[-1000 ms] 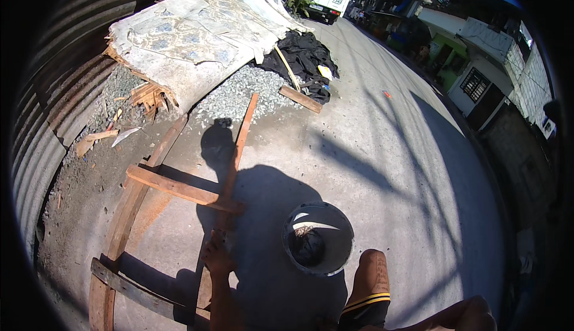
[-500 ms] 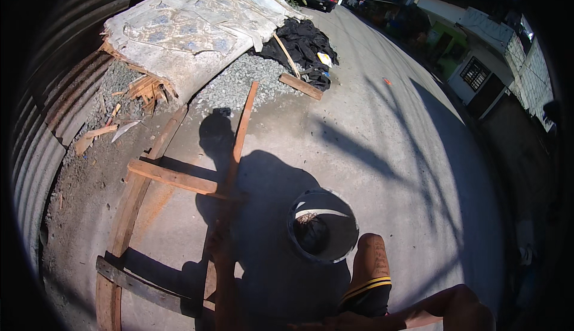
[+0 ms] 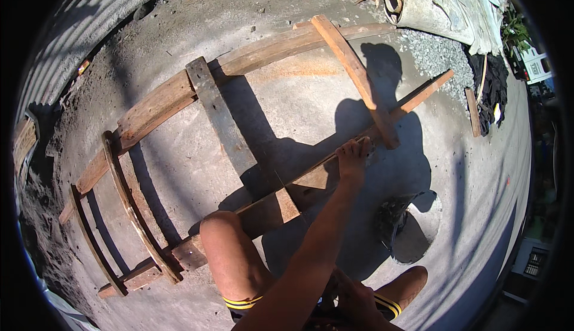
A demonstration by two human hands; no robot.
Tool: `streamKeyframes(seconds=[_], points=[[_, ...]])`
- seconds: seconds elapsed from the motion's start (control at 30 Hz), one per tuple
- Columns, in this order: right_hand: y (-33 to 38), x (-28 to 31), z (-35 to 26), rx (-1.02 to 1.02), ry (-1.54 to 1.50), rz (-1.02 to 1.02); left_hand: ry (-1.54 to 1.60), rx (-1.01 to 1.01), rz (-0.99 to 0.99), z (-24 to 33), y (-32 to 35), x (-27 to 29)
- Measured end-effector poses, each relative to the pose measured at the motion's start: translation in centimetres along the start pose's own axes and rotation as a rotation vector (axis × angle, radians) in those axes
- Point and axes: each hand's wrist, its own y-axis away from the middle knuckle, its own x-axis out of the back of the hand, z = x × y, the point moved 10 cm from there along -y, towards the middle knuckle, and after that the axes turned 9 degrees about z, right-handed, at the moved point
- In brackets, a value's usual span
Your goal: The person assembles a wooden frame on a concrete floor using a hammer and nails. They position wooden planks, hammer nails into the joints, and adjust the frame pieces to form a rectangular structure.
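Note:
A ladder-like wooden frame lies flat on the concrete, with two long rails and several cross planks. My left hand (image 3: 353, 153) reaches forward on a straight arm and rests fingers-out on the near rail (image 3: 281, 202), close to a pale cross plank (image 3: 357, 74). Low in the view, my right hand (image 3: 359, 298) sits between my knees, and I cannot make out its grip. My left knee (image 3: 222, 241) presses against the near rail. A dark grey cross plank (image 3: 218, 116) spans the frame to the left of my arm.
A round bucket (image 3: 433, 226) stands in my shadow on the right, beside my right knee (image 3: 409, 280). A gravel heap (image 3: 439, 53), a grey sheet (image 3: 442, 2) and dark cloth (image 3: 493, 80) lie at the far right. A corrugated metal wall (image 3: 95, 14) runs along the left.
The view has swung down and turned over the wooden frame. I am now crouched at it, and my left hand has come onto the near rail. The bucket now sits at my right.

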Motion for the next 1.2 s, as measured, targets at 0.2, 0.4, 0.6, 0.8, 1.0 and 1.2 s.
streamKeyframes(seconds=[0.2,0.4,0.6,0.8,1.0,1.2], points=[[-4.5,0.3,0.5,0.102,-0.225,0.23,0.029,-0.019,-0.055,-0.1,0.4,0.0],[4.4,8.1,-4.9,0.351,-0.007,0.358,0.028,0.045,-0.081,-0.3,0.2,1.2],[-5.6,-1.8,1.3,0.247,-0.149,0.087,-0.015,0.059,-0.076,-0.6,0.3,1.8],[1.5,3.9,-0.1,0.282,-0.149,0.123,0.054,-0.067,-0.213,0.4,0.5,2.1],[8.0,8.9,2.9,0.175,-0.159,0.223,0.003,-0.157,-0.103,0.9,0.9,1.3],[-2.4,4.9,4.1,0.308,-0.241,0.335,-0.106,-0.166,-0.226,1.1,0.6,1.2]])
